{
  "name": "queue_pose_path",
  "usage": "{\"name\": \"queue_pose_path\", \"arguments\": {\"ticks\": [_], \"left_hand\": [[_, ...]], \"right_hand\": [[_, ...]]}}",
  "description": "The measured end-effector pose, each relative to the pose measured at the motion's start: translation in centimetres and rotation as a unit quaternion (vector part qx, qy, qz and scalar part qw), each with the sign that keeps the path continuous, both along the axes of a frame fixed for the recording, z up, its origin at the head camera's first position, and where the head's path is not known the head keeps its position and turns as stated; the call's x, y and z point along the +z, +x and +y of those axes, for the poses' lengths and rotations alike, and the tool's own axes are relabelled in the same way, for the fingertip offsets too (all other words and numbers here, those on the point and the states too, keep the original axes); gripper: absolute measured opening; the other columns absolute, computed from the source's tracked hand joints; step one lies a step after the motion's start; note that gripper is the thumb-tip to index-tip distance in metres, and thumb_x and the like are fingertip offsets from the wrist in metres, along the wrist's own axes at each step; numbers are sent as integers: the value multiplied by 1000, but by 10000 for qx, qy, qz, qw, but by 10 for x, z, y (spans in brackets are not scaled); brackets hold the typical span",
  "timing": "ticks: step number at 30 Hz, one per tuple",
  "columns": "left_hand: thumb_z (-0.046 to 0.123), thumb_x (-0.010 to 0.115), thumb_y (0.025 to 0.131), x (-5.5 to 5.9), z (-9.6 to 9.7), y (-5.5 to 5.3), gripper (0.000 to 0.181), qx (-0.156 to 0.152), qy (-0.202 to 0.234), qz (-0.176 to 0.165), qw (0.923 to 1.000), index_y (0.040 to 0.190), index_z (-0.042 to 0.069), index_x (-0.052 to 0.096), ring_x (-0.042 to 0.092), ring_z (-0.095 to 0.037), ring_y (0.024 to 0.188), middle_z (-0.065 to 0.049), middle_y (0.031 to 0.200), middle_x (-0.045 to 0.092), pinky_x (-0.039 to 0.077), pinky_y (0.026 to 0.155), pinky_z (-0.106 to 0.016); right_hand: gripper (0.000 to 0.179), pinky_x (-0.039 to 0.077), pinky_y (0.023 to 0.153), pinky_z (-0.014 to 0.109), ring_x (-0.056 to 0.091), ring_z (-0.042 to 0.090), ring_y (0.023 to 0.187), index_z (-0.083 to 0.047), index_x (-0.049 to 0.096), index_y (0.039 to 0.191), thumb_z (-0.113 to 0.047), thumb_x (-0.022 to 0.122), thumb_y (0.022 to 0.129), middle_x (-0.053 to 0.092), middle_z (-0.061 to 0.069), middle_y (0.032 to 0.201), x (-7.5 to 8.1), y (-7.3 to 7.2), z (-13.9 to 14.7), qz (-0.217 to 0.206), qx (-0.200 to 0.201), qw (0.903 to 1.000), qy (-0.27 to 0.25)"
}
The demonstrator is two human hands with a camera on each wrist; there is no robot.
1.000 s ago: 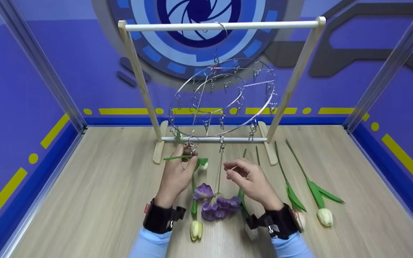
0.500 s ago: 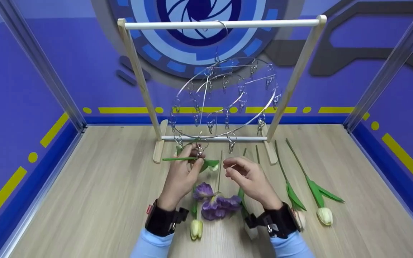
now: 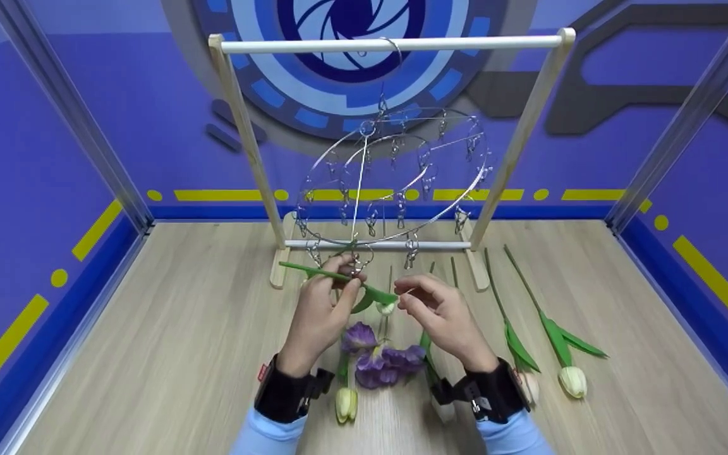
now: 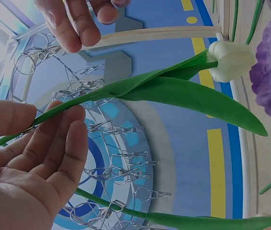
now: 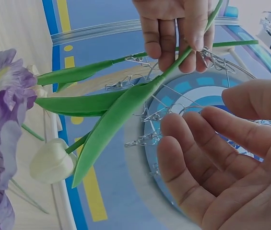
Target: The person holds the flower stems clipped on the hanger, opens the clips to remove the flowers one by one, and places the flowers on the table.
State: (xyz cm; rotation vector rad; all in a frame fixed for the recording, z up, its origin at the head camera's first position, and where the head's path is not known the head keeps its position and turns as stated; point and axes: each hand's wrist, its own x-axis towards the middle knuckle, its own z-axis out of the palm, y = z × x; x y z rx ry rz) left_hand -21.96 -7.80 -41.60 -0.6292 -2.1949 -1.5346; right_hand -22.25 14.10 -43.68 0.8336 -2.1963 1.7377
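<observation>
My left hand [image 3: 323, 303] pinches a white tulip [image 4: 229, 61] by its green stem between thumb and fingers. A small metal clip [image 3: 356, 265] of the hanging rack is at those same fingertips, partly hidden by them. The tulip slants across, its bloom pointing down towards my right hand [image 3: 443, 316]. That right hand holds nothing, its fingers loosely bent beside the bloom. The round wire clip hanger [image 3: 370, 240] hangs tilted, low on the near side. A second tulip [image 5: 77, 72] has its stem at another clip, beyond the left hand.
A wooden stand [image 3: 250, 145] carries the hanger by a hook on its white top bar [image 3: 465, 43]. Purple flowers [image 3: 380, 363] are below, between the hands. A pale tulip [image 3: 346, 404] shows on their left, and several more, including one tulip [image 3: 572, 382], lie at the right.
My left hand has moved right with the tulip and clip, and the stem has tilted so the bloom drops beside the right hand. The hanger has turned slightly. The right hand stays put.
</observation>
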Motion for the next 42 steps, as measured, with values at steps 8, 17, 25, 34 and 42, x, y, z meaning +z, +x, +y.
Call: {"name": "queue_pose_path", "arguments": {"ticks": [8, 17, 25, 34, 42], "left_hand": [[2, 63, 101, -2, 0, 1, 33, -241, 211, 133, 9994, 132, -10, 58, 74, -29, 98, -17, 108, 74, 59, 88, -38], [4, 61, 103, -3, 1, 1, 28, -456, 519, -52, 9976, 129, -8, 59, 72, -33, 94, -15, 103, 73, 59, 86, -36], [4, 62, 102, -2, 2, 1, 24, -388, 806, -60, 9960, 124, -7, 62, 71, -27, 88, -15, 97, 73, 58, 79, -29], [4, 61, 103, 0, 3, 2, 24, -401, 1011, -136, 9940, 122, -9, 60, 71, -23, 87, -17, 95, 73, 59, 79, -34], [6, 59, 104, 1, 4, 3, 24, -447, 1066, -376, 9926, 123, -8, 60, 69, -16, 86, -18, 93, 72, 57, 78, -29]], "right_hand": [[20, 57, 80, 23, 69, 20, 88, 7, 69, 118, 5, 59, 101, 69, 21, 108, 1, 2, 0, 33, -23, 10000, -43], [20, 56, 80, 22, 68, 14, 88, 9, 68, 117, 7, 60, 100, 69, 22, 107, 1, 2, -2, 152, 16, 9997, -169], [18, 56, 77, 21, 68, 13, 86, 13, 67, 115, 8, 60, 99, 69, 24, 104, 0, 1, -3, 268, 10, 9995, -175], [18, 55, 73, 21, 67, 13, 85, 12, 68, 115, 8, 60, 99, 69, 23, 104, 0, 2, -4, 251, -1, 9995, -167], [20, 56, 73, 24, 68, 18, 85, 3, 70, 118, 4, 59, 101, 70, 17, 107, 0, 3, -4, 236, 11, 9997, 18]]}}
